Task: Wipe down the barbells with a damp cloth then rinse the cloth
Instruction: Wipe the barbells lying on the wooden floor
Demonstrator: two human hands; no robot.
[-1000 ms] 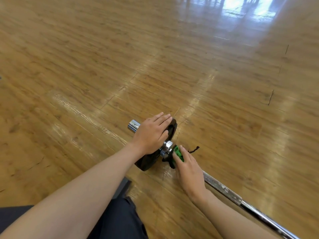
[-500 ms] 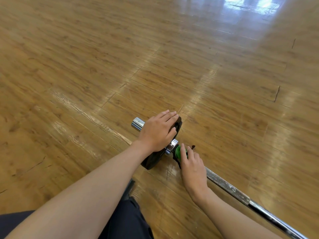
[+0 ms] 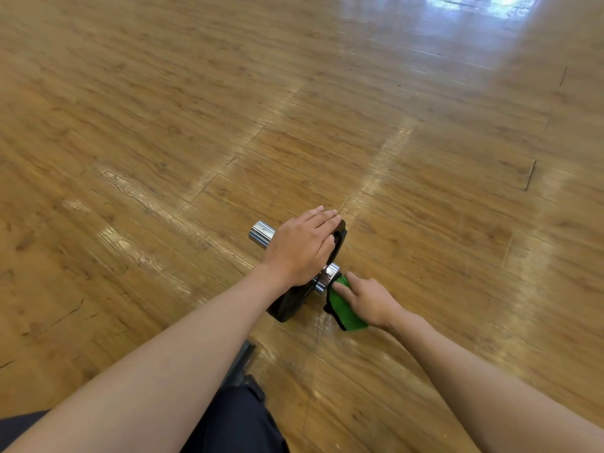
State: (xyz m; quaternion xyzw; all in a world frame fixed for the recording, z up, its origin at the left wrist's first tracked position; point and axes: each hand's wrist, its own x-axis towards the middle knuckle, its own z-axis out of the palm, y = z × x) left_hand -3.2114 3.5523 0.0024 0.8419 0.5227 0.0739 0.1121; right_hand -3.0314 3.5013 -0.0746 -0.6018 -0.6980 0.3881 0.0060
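The left hand (image 3: 300, 250) lies flat, fingers straight and together, on the rim of the round black weight plate (image 3: 287, 305), which stands on edge on the floor. The barbell (image 3: 261, 233) shows a smooth chrome stub beyond the plate and a shiny collar (image 3: 327, 277) on the near side. The right hand (image 3: 372, 299) grips a fuzzy green cloth (image 3: 344, 313) with a dark edge, pressed just beside that collar. The bar's shaft is hidden under the cloth and forearm. Glossy wood-grain planks (image 3: 163, 125) reflect window light far off. Dark trousers (image 3: 235, 420) are cut off at the bottom.
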